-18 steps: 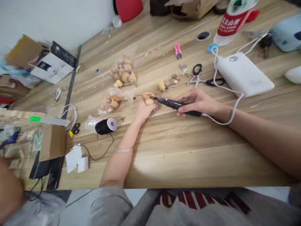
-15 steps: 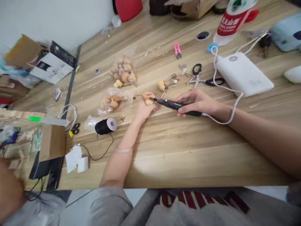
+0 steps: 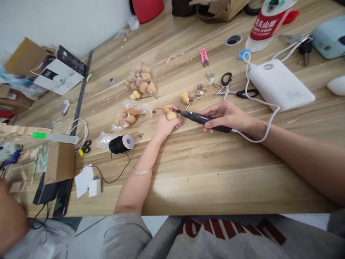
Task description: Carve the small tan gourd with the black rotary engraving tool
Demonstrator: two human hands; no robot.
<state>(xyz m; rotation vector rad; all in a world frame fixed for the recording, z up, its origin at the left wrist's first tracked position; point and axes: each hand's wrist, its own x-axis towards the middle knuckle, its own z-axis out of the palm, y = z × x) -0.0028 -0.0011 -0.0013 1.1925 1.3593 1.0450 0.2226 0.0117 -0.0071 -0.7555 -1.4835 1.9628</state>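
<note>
Closed around a small tan gourd point(image 3: 171, 114), my left hand point(image 3: 165, 126) holds it just above the table. My right hand point(image 3: 225, 117) grips a black pen-shaped rotary tool point(image 3: 201, 118), whose tip reaches the gourd's right side; I cannot tell whether it touches. A white cable runs from the tool to a white power bank point(image 3: 281, 86). Beyond my hands lies a second yellowish gourd point(image 3: 184, 97), with several small grinding bits point(image 3: 198, 88) beside it. Two clear bags, one of small gourds point(image 3: 141, 77) and one of browner ones point(image 3: 130, 117), rest to the left.
Scissors point(image 3: 226, 90) and pink nippers point(image 3: 204, 57) lie farther back. A water bottle point(image 3: 265, 27) stands at the back right. Left of my forearm are a black cord spool point(image 3: 121, 144) and white paper point(image 3: 84, 180). Another person's arm point(image 3: 12, 219) shows at the lower left.
The tool tip has shifted very slightly up and right against the gourd, and the gourd has turned a little in my left hand. Both hands stay in nearly the same place.
</note>
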